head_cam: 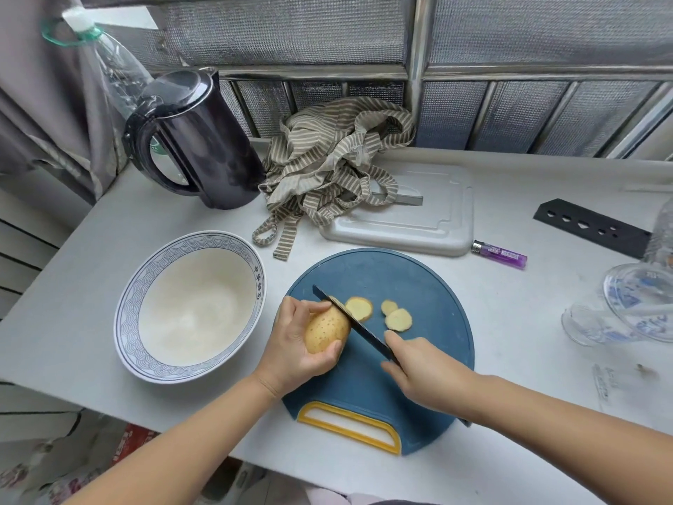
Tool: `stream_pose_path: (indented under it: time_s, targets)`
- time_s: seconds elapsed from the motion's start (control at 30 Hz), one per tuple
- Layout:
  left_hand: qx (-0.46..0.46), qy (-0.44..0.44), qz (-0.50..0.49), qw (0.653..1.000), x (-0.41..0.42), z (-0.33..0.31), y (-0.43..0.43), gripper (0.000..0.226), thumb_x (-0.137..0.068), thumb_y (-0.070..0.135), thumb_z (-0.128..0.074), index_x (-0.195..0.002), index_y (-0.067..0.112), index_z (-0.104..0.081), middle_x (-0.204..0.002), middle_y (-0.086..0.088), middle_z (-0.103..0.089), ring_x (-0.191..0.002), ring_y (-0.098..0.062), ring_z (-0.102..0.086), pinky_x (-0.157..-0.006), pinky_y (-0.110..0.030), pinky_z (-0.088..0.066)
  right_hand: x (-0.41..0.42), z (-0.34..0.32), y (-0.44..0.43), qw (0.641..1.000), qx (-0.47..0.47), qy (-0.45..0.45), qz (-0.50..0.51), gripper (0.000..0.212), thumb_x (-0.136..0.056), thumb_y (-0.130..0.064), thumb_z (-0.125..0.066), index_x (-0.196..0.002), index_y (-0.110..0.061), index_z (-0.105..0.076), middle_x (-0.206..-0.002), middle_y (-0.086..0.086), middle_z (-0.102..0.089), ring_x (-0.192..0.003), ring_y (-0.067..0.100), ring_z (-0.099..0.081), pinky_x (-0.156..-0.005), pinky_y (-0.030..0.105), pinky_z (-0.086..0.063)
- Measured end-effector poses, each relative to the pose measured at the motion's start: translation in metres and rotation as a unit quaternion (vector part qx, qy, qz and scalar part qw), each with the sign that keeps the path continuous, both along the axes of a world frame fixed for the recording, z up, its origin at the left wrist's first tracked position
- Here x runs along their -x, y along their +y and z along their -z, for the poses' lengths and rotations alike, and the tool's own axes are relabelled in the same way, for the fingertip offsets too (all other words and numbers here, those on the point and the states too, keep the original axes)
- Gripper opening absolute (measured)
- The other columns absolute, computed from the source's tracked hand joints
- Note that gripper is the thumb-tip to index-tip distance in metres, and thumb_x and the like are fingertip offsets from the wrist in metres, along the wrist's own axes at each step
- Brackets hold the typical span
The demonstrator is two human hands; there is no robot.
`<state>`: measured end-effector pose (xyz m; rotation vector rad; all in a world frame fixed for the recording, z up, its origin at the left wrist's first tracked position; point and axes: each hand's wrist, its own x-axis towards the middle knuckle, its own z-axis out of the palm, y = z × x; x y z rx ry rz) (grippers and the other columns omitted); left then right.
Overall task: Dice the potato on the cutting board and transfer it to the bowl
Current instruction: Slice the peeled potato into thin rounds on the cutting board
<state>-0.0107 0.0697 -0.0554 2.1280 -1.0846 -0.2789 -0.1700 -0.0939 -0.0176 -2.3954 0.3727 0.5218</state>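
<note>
Three slices (358,308) down, left hand (291,344) gripped the potato (326,331), long axis pointing at the knife (360,329) the right hand (426,373) held crosswise on its end.

White counter (91,271) w/ bowl (196,311), blue cutting board (418,286), kettle (204,147), apron (327,165), lighter (499,254).

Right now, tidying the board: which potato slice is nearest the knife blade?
The leftmost slice, right beside the knife blade; the other two slices lie farther right.
</note>
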Motion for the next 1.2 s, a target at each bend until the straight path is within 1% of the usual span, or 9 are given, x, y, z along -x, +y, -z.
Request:
stream_pose_path:
  time_s: [0.23,0.33,0.53,0.63,0.8,0.93,1.07,1.13,1.2]
  targets:
    - [-0.005,0.007,-0.003,1.000,-0.001,0.001,-0.002,0.058,-0.067,0.051,-0.062,-0.117,0.022,-0.056,-0.104,0.016,-0.036,-0.103,0.006,-0.041,-0.090,-0.002,-0.029,-0.013,0.009,-0.001,1.000,0.005,0.002,0.013,0.006,-0.097,-0.014,-0.041,-0.097,-0.009,-0.040,-0.089,0.015,-0.054,-0.077,0.030,-0.052,-0.065,0.042,-0.040]
    - [-0.009,0.009,-0.006,1.000,-0.002,0.002,-0.002,0.058,-0.067,0.052,-0.061,-0.117,0.022,-0.056,-0.103,0.016,-0.035,-0.103,0.003,-0.042,-0.091,-0.003,-0.029,-0.013,0.010,-0.002,1.000,0.003,0.002,0.015,0.004,-0.096,-0.012,-0.040,-0.096,-0.009,-0.040,-0.087,0.015,-0.053,-0.073,0.029,-0.048,-0.063,0.042,-0.039]
    - [-0.004,0.000,0.005,1.000,0.000,0.002,-0.001,0.053,-0.067,0.051,-0.062,-0.115,0.036,-0.046,-0.101,0.012,-0.036,-0.096,-0.005,-0.044,-0.092,-0.004,-0.029,-0.031,0.018,0.003,1.000,0.000,0.005,0.008,0.008,-0.092,-0.002,-0.038,-0.093,-0.010,-0.037,-0.074,0.009,-0.047,-0.062,0.026,-0.042,-0.055,0.039,-0.033]
    - [0.002,-0.003,0.001,1.000,0.001,0.004,0.001,0.054,-0.067,0.049,-0.063,-0.116,0.035,-0.046,-0.105,0.015,-0.036,-0.098,-0.002,-0.043,-0.092,-0.004,-0.029,-0.038,0.021,0.010,1.000,-0.006,-0.004,0.021,0.007,-0.093,-0.004,-0.039,-0.098,-0.009,-0.039,-0.083,0.015,-0.053,-0.069,0.027,-0.047,-0.059,0.039,-0.036]
    - [0.017,-0.003,0.003,1.000,0.002,0.004,0.004,0.054,-0.068,0.048,-0.064,-0.118,0.037,-0.047,-0.105,0.014,-0.038,-0.104,0.003,-0.041,-0.093,-0.004,-0.028,-0.028,0.022,0.006,0.996,-0.038,-0.011,0.080,0.006,-0.094,-0.010,-0.041,-0.092,-0.014,-0.037,-0.071,0.001,-0.042,-0.064,0.021,-0.044,-0.057,0.032,-0.032]
    - [0.020,0.010,-0.010,1.000,0.004,0.005,0.004,0.053,-0.069,0.051,-0.063,-0.119,0.043,-0.048,-0.104,0.012,-0.038,-0.103,0.002,-0.042,-0.093,-0.004,-0.029,-0.010,0.021,-0.006,0.989,-0.062,0.003,0.133,0.001,-0.094,-0.014,-0.042,-0.095,-0.014,-0.043,-0.082,0.006,-0.050,-0.059,0.016,-0.045,-0.053,0.030,-0.038]
    - [0.030,0.017,-0.020,0.999,0.008,0.005,0.008,0.053,-0.073,0.054,-0.064,-0.123,0.045,-0.049,-0.110,0.014,-0.042,-0.107,0.002,-0.044,-0.094,-0.004,-0.030,0.006,0.016,-0.023,0.969,-0.109,-0.017,0.219,0.009,-0.092,-0.014,-0.043,-0.090,-0.021,-0.047,-0.073,0.002,-0.056,-0.037,0.008,-0.049,-0.041,0.025,-0.039]
    - [0.029,0.016,-0.021,0.999,0.011,0.005,0.009,0.051,-0.077,0.056,-0.060,-0.126,0.048,-0.046,-0.116,0.017,-0.043,-0.113,0.003,-0.044,-0.097,-0.004,-0.028,0.012,0.013,-0.032,0.971,-0.101,-0.018,0.216,0.006,-0.092,-0.015,-0.045,-0.092,-0.019,-0.050,-0.069,-0.003,-0.054,-0.040,0.002,-0.051,-0.046,0.024,-0.038]
    - [0.029,0.008,-0.021,0.999,0.014,0.004,0.009,0.050,-0.082,0.056,-0.057,-0.130,0.048,-0.044,-0.123,0.019,-0.043,-0.119,0.002,-0.042,-0.102,-0.007,-0.026,0.015,0.008,-0.036,0.977,-0.076,-0.028,0.196,0.007,-0.094,-0.022,-0.047,-0.091,-0.017,-0.050,-0.071,-0.004,-0.055,-0.048,0.006,-0.051,-0.048,0.023,-0.038]
